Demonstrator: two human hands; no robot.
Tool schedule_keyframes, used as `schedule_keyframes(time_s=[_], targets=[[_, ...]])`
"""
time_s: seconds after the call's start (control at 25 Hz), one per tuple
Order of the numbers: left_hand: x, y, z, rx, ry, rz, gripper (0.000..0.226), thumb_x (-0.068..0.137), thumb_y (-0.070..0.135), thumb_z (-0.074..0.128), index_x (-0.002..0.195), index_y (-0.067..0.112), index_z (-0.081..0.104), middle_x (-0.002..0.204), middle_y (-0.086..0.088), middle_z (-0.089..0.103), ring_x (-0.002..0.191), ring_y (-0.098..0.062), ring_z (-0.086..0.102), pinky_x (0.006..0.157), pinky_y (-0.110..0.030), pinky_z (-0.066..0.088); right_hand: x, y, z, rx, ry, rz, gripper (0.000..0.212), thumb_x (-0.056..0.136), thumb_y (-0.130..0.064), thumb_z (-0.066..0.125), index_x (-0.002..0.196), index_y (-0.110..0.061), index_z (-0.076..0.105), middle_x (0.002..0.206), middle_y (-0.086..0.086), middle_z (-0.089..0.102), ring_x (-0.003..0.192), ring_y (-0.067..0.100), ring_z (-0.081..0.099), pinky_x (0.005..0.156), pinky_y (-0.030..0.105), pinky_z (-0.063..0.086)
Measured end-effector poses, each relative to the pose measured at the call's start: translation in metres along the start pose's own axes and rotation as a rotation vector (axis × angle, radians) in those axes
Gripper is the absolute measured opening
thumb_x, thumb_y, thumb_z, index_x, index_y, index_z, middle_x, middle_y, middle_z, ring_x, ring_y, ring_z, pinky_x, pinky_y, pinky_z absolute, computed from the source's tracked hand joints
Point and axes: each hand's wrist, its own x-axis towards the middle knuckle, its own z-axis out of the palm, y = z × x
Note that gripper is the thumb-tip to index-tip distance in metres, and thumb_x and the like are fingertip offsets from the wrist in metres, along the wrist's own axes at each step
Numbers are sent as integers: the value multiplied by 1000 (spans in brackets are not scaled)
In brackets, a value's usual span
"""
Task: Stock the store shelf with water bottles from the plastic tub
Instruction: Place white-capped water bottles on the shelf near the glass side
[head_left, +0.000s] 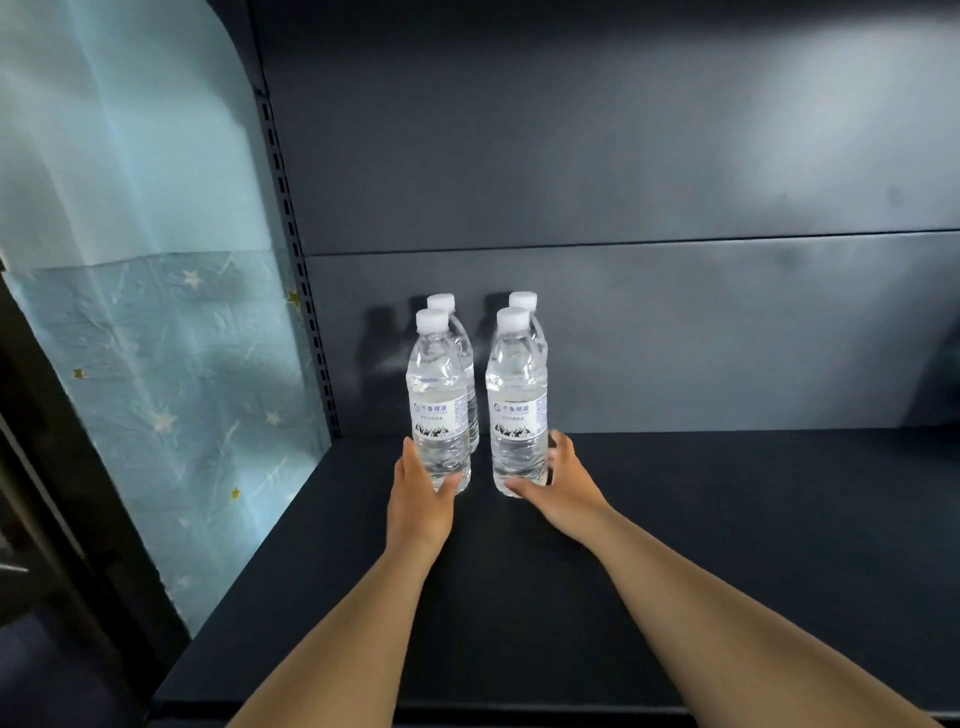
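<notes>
Several clear water bottles with white caps stand upright on the dark shelf board, in two short rows. My left hand wraps around the base of the front left bottle. My right hand grips the base of the front right bottle. Both front bottles rest on the board. Right behind them stand a back left bottle and a back right bottle, mostly hidden. The plastic tub is out of sight.
The shelf's dark back panel rises behind the bottles. A slotted upright marks the left end, with a light blue star-patterned sheet beyond it. Bare shelf board stretches to the right of the bottles and toward the front edge.
</notes>
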Motion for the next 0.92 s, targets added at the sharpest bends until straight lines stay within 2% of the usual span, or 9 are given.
schedule_keyframes(time_s=[0.12, 0.24, 0.32, 0.4, 0.52, 0.64, 0.76, 0.92], targets=[[-8, 19, -23, 439, -97, -1, 64, 91, 41, 54, 142, 12, 29, 139, -9, 44, 126, -27, 46, 97, -41, 45, -17, -7, -59, -318, -8, -11, 86, 82, -40, 69, 149, -24, 18, 154, 4, 25, 141, 23, 28, 113, 36, 28], [-23, 61, -60, 773, -215, 47, 66, 85, 54, 55, 136, 16, 37, 136, -9, 49, 125, -30, 47, 98, -41, 45, -42, -21, -138, -743, -32, -53, 87, 81, -53, 64, 149, -24, 18, 154, 8, 25, 141, 28, 24, 113, 42, 27], [-43, 100, -80, 980, -237, 136, 75, 83, 57, 56, 142, 17, 30, 142, -10, 43, 131, -30, 40, 103, -42, 40, -70, -32, -188, -964, -20, -74, 92, 78, -60, 63, 149, -24, 16, 153, 7, 25, 142, 29, 21, 112, 43, 25], [-78, 146, -91, 1134, -233, 214, 81, 85, 58, 52, 148, 19, 19, 152, -9, 29, 139, -29, 28, 110, -43, 33, -102, -41, -233, -1091, 10, -109, 95, 75, -61, 64, 149, -25, 17, 151, 6, 26, 142, 28, 20, 111, 43, 24], [-145, 208, -85, 1211, -202, 271, 83, 85, 60, 51, 149, 21, 16, 157, -8, 16, 144, -28, 17, 112, -43, 26, -160, -44, -285, -1161, 84, -259, 92, 73, -58, 68, 146, -26, 23, 148, 6, 31, 139, 26, 23, 109, 42, 26], [-216, 244, -58, 1152, -181, 304, 79, 86, 61, 47, 149, 22, 17, 157, -9, 17, 144, -29, 16, 112, -44, 25, -226, -29, -323, -1013, 165, -372, 90, 72, -56, 70, 145, -25, 28, 149, 5, 30, 140, 26, 22, 109, 45, 26], [-282, 254, -22, 1115, -247, 326, 75, 90, 63, 35, 150, 23, 12, 156, -10, 16, 144, -29, 15, 114, -45, 23, -282, 7, -344, -940, 150, -392, 89, 72, -55, 70, 145, -25, 30, 151, 5, 28, 141, 26, 20, 110, 49, 25], [-349, 246, 30, 1121, -333, 356, 74, 93, 59, 33, 151, 21, 7, 157, -12, 10, 145, -28, 11, 115, -44, 21, -333, 71, -358, -958, 128, -340, 84, 77, -52, 67, 146, -23, 27, 153, 7, 22, 143, 26, 15, 112, 47, 22]])
